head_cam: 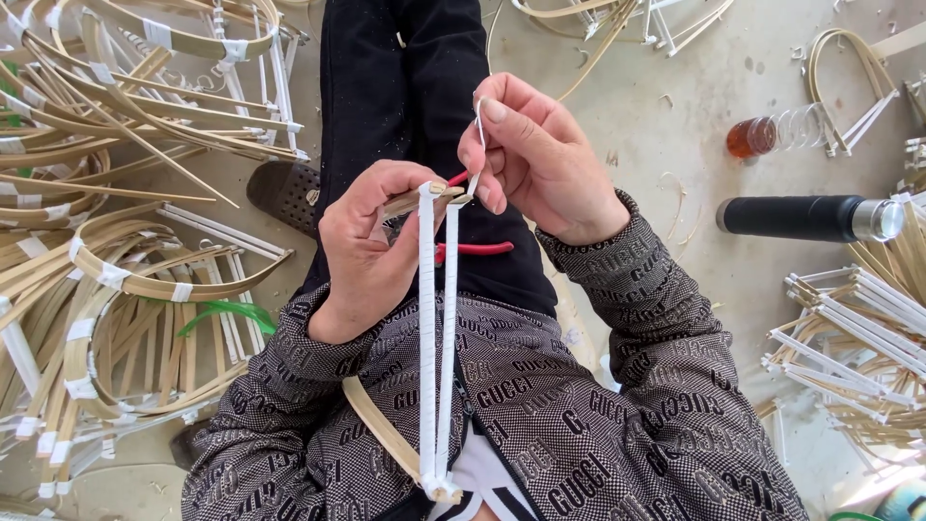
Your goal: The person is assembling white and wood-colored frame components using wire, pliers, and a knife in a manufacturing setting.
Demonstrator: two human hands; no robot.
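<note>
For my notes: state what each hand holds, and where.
Left hand grips the white-wrapped stick frame at its top joint; right hand pinches the white strip there.

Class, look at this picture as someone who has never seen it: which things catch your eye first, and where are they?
First, in the middle, the left hand grips the top of two long white-wrapped sticks that run down to the lap, while the right hand pulls a thin white strip at the same joint. To the left lie heaps of bent bamboo strips bound with white tape. At the right edge a black flask lies on the floor.
</note>
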